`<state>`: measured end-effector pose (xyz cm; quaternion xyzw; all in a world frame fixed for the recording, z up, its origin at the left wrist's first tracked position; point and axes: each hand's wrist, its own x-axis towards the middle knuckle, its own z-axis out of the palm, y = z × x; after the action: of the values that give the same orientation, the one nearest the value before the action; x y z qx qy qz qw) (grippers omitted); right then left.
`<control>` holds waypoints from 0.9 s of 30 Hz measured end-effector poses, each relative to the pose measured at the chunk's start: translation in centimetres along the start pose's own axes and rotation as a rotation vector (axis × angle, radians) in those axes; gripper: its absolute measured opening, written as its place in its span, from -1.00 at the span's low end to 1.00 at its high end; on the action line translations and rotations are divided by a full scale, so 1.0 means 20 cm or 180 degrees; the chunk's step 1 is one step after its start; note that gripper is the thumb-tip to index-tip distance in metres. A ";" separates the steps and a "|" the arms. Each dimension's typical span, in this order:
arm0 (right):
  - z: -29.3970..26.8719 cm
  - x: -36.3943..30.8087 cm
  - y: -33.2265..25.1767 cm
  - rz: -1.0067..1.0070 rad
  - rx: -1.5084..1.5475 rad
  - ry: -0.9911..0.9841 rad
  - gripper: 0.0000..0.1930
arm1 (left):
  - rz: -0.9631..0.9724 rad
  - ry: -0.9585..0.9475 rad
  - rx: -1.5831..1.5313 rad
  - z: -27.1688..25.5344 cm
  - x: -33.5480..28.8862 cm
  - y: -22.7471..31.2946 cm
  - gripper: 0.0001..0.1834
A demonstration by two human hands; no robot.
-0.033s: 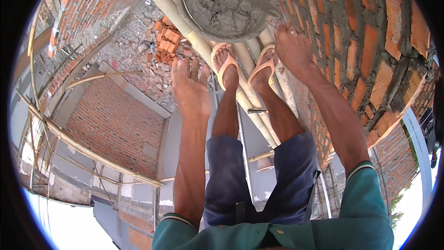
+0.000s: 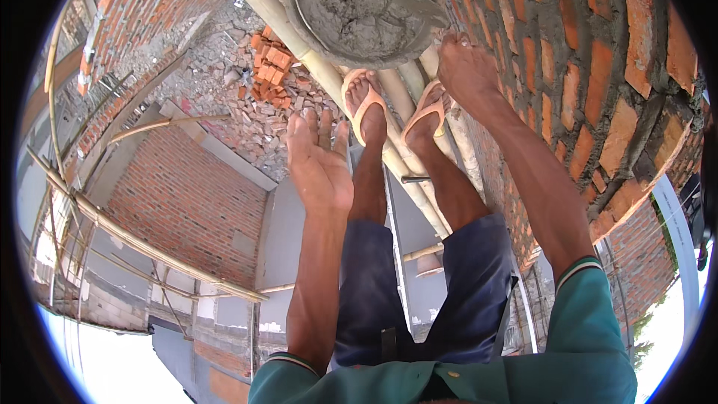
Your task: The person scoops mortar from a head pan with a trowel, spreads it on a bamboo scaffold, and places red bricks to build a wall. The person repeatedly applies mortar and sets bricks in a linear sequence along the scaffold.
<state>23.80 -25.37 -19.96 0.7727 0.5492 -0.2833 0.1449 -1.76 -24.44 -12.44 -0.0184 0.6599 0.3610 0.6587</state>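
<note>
My right hand (image 2: 469, 71) is closed round the handle end of a mortar-smeared trowel (image 2: 419, 6), though the handle itself is mostly hidden by my fingers. The trowel's blade lies over grey wet mortar (image 2: 344, 11) in a round bucket (image 2: 297, 19) at the top of the view. My left hand (image 2: 318, 161) is held in the air, palm up, with fingers apart and nothing in it. Right beside my right hand rises a brick wall (image 2: 576, 67) with grey mortar joints.
My sandalled feet (image 2: 368, 108) stand on bamboo poles (image 2: 407, 164), high above the ground. Below on the left lie a stack of orange bricks (image 2: 271, 67) and brick rubble (image 2: 247, 123). Bamboo scaffolding (image 2: 149, 236) runs at the left. The wall's stepped end (image 2: 658, 157) is at the right.
My left hand has moved a little to the right and toward my body. My right hand has shifted slightly left, toward the bucket.
</note>
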 end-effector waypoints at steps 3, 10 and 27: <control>0.19 0.17 -0.13 -0.0339 0.0786 -0.0890 -0.68 | -0.0907 0.0386 -0.0409 -0.05 -0.38 -0.13 -0.25; 0.22 0.23 -0.24 0.0688 0.2879 -0.1347 -0.55 | -0.1488 0.0307 -0.0258 0.06 -0.30 -0.41 -0.08; -0.10 -0.26 0.01 0.0215 0.3503 -0.1044 -0.55 | 0.0044 0.0497 0.0056 0.13 -0.27 -0.51 -0.22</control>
<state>23.37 -28.26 -15.29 0.6975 0.2662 -0.6387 -0.1862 6.28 -33.13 -12.02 -0.0361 0.7125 0.3572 0.6028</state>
